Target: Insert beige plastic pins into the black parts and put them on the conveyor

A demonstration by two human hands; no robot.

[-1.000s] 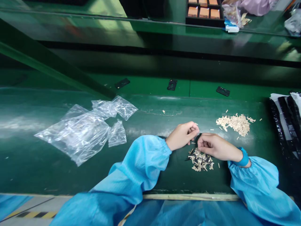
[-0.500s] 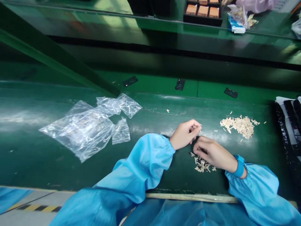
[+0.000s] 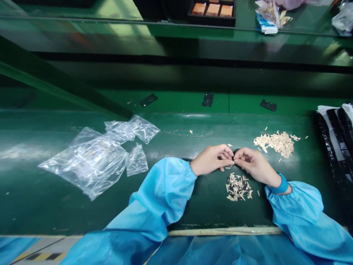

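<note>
So your left hand (image 3: 213,159) and right hand (image 3: 255,165) are fingertip to fingertip over the green work surface (image 3: 204,206), both closed in a pinch. Looks like you've got a tiny dark piece (image 3: 234,158) gripped right where the tips meet (way too small for me to say what it is, sorry).

The near pile (image 3: 238,187) sits just below your hands, on the side closer to you, and it's pale little bits mixed with some dark ones. You've also got the far pile (image 3: 278,144), all pale bits as far as I can see, up past your right hand and off to the right. A few loose bits lie around both piles.

Over on your left there's a bunch of clear plastic bags (image 3: 91,158), a big one with smaller ones touching or right by it. Farther back, three flat black parts (image 3: 207,99) lie spaced out in a rough row on the green strip. Way off on the right you've got black and white packaging (image 3: 335,136), and up on the shelf there's a black tray (image 3: 212,20) with orange blocks in it.
</note>
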